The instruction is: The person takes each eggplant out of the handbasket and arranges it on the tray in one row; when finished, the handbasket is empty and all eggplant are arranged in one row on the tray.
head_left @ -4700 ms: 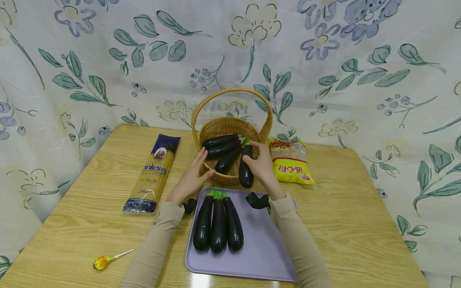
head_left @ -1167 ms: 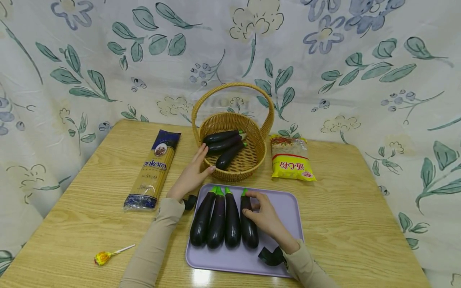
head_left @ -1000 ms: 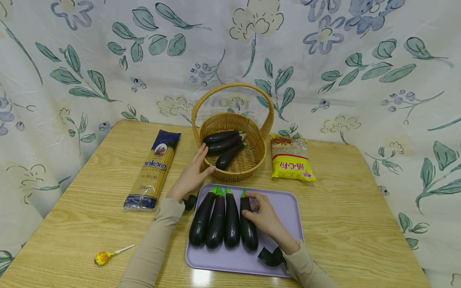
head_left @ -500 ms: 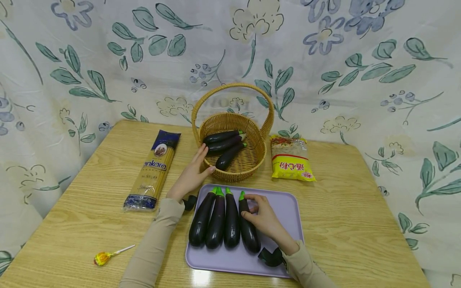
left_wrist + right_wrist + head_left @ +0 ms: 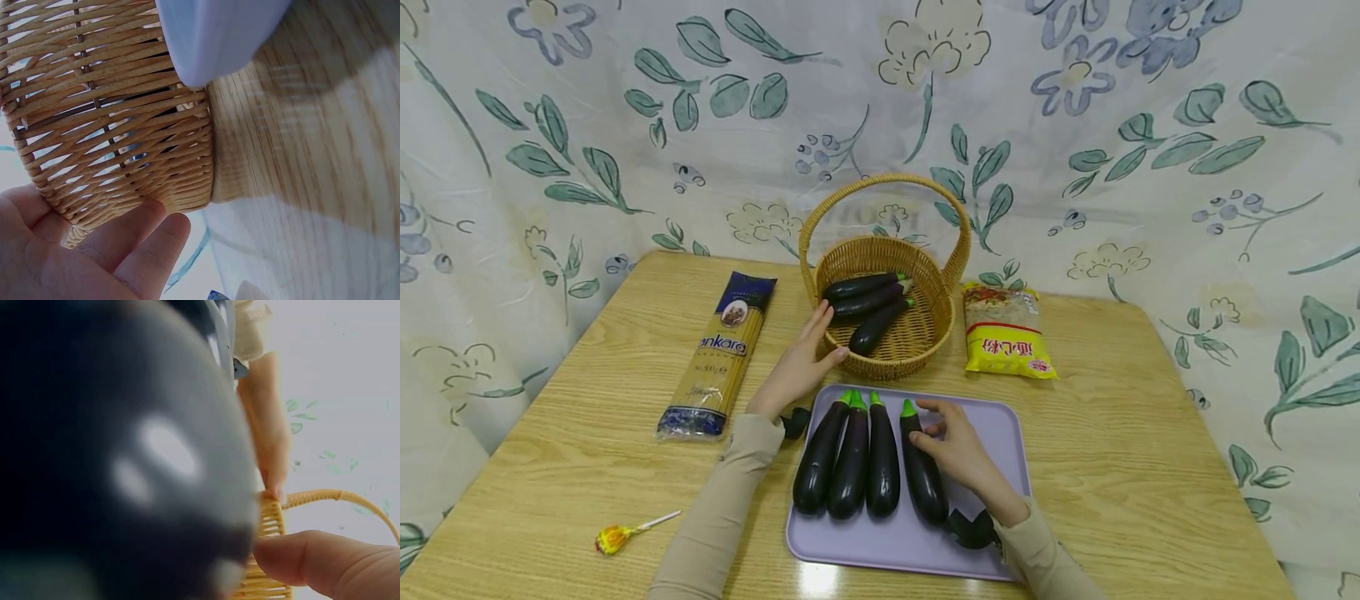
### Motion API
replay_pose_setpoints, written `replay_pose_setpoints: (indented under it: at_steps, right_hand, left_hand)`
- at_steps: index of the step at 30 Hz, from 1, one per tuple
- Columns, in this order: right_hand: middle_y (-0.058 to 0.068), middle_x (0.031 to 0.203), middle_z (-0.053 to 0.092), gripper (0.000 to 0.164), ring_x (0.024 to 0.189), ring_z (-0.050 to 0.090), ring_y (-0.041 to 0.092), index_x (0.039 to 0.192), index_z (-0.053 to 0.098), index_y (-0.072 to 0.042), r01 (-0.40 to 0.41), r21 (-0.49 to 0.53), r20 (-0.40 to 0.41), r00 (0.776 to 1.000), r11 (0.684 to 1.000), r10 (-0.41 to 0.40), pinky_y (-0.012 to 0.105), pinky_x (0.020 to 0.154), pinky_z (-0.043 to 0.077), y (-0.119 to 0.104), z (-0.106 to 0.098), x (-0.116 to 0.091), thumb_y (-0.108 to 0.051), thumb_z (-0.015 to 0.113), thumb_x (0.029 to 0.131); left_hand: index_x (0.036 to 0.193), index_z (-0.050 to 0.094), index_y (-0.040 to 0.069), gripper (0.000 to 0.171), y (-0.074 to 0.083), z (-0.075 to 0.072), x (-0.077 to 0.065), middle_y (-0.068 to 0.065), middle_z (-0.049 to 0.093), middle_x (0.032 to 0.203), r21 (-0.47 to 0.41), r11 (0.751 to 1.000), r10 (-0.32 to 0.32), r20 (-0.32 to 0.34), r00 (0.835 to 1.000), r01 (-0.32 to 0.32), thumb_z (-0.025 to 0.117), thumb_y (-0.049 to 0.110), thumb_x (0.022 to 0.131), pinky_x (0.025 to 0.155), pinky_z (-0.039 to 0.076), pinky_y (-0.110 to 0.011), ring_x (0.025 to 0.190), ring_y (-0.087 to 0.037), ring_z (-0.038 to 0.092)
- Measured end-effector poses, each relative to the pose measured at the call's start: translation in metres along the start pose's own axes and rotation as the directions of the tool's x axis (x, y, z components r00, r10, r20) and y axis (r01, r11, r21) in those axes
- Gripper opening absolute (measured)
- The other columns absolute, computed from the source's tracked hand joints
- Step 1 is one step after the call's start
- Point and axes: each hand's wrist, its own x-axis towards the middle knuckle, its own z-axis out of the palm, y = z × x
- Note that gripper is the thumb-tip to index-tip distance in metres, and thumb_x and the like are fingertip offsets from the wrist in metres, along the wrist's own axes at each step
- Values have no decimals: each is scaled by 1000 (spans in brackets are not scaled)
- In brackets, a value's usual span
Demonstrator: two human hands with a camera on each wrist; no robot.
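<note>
In the head view, my left hand [image 5: 793, 371] rests against the left front of the wicker basket [image 5: 898, 367]. Its fingers lie along the woven outer wall, fairly straight, as the left wrist view shows. Three dark eggplants [image 5: 872, 325] lie inside the basket. On the lilac tray [image 5: 850, 546], three more eggplants [image 5: 850, 467] lie side by side, stems away from me. My right hand [image 5: 958, 450] holds a fourth eggplant [image 5: 923, 479] near its green stem, thumb on top, slightly apart from the row. That eggplant, blurred, fills much of the right wrist view; its underside is hidden.
A pack of spaghetti [image 5: 718, 358] lies left of the basket, and a yellow food bag [image 5: 1009, 333] to its right. A lollipop [image 5: 617, 537] is at the front left of the wooden table [image 5: 1120, 467]. A floral cloth [image 5: 880, 108] hangs behind.
An eggplant went from the basket to the tray beside the first three, making a row of several. Now my right hand has shifted the rightmost one slightly right, away from the row. Left hand unmoved.
</note>
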Motion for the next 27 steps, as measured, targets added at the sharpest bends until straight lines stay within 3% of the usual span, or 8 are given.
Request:
replay_pose_setpoints:
  at_steps: [11,19,27]
  right_hand:
    - [18,139,51,48,112,59,34,135,53,-6,7,2,-18,1000,1000,-7,38,78,54,-9,-17,9,-13,67,89]
    - [22,144,43,52,117,54,38,141,44,-1,36,75,-8,999,997,-35,37,80,53,-24,-37,25,-9,61,93]
    - [21,142,46,51,118,55,39,140,45,-4,77,79,-65,995,994,-72,43,87,54,-40,-50,40,-10,62,93]
  left_hand:
    - [158,5,22,80,0,0,0,-2,-2,166,1,1000,-3,1,1000,3,51,49,97,114,25,-62,150,-36,13]
    - [158,7,16,81,0,1,0,-3,-1,166,0,1000,-3,1,1000,3,51,48,98,114,26,-61,149,-37,15]
    - [158,6,21,80,0,0,0,-2,-2,166,0,1000,-3,-1,1000,3,52,48,97,115,25,-60,150,-36,13]
